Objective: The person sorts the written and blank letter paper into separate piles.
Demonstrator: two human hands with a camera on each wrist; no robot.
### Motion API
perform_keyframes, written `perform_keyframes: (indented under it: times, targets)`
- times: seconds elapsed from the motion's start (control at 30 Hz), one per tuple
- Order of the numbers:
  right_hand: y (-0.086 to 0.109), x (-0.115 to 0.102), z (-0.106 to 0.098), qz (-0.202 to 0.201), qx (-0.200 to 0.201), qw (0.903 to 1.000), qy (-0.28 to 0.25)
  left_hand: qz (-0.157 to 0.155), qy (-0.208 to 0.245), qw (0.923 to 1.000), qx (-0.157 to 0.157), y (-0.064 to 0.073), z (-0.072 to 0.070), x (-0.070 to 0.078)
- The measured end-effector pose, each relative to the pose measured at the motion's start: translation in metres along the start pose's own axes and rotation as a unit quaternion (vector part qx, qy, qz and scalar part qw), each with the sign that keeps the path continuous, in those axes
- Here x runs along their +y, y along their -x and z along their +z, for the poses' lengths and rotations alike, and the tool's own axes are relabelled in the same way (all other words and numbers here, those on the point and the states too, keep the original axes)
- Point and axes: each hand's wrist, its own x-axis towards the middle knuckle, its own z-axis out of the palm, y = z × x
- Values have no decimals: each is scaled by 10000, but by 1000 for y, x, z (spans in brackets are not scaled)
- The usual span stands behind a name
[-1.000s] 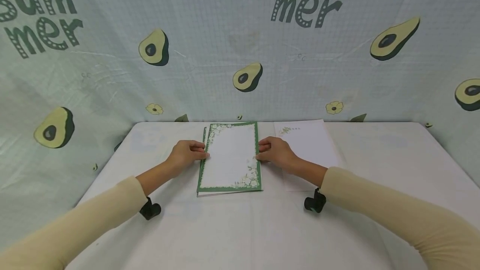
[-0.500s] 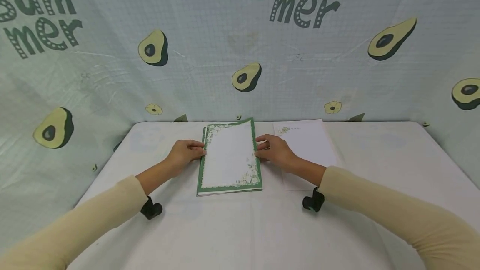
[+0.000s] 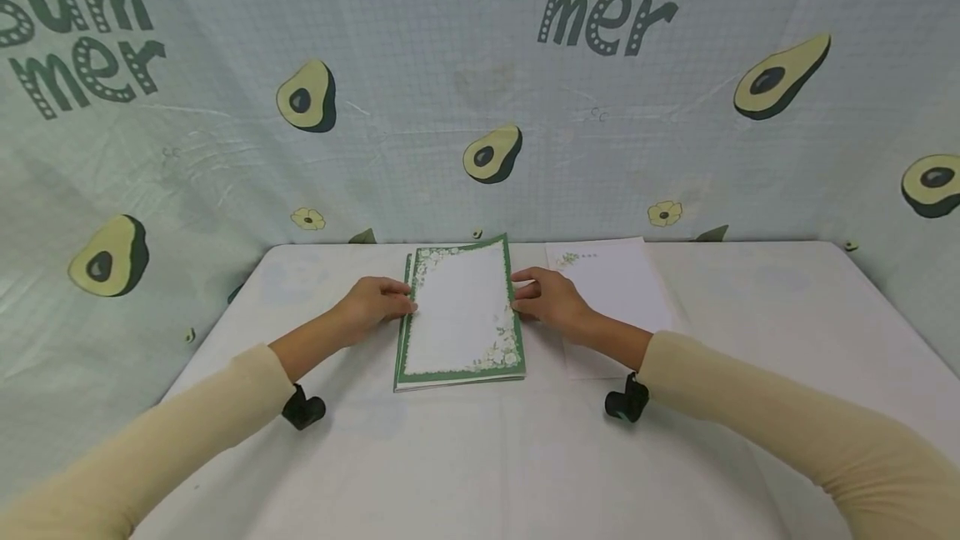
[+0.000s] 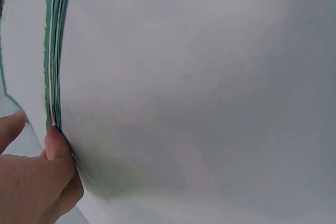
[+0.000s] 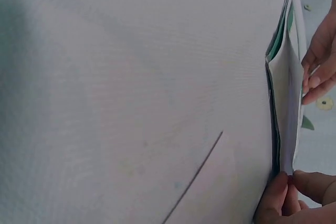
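Both my arms reach out ahead of me, hands level in a matching pinch

My left arm (image 3: 157,444) angles in from the lower left, my right arm (image 3: 757,407) from the lower right with a bend in it — long sleeves (image 3: 243,382) on both, stopping just short of my bare wrists (image 3: 307,354). My left hand (image 3: 375,304) and right hand (image 3: 553,304) face each other, apart, fingertips pointing inward. On each, the thumb sits nearer to me than the bent fingers.
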Motion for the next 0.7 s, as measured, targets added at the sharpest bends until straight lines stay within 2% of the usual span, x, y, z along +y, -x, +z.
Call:
perform_keyframes:
  times: [0.13, 0.3, 0.57, 0.7]
  targets:
    - [-2, 2, 0, -184, -6, 9998, -55, -129, 50, 9998, -127, 0, -2, 6]
    - [-1, 5, 0, -420, 17, 9990, -174, -207, 449, 9987, 109, 0, -1, 5]
    - [0, 1, 1, -643, 138, 9978, -110, 121, 1216, 9917, 410, -3, -1, -7]
    - [1, -2, 3, -704, 185, 9973, -71, 244, 1380, 9887, 525, -4, -3, -12]
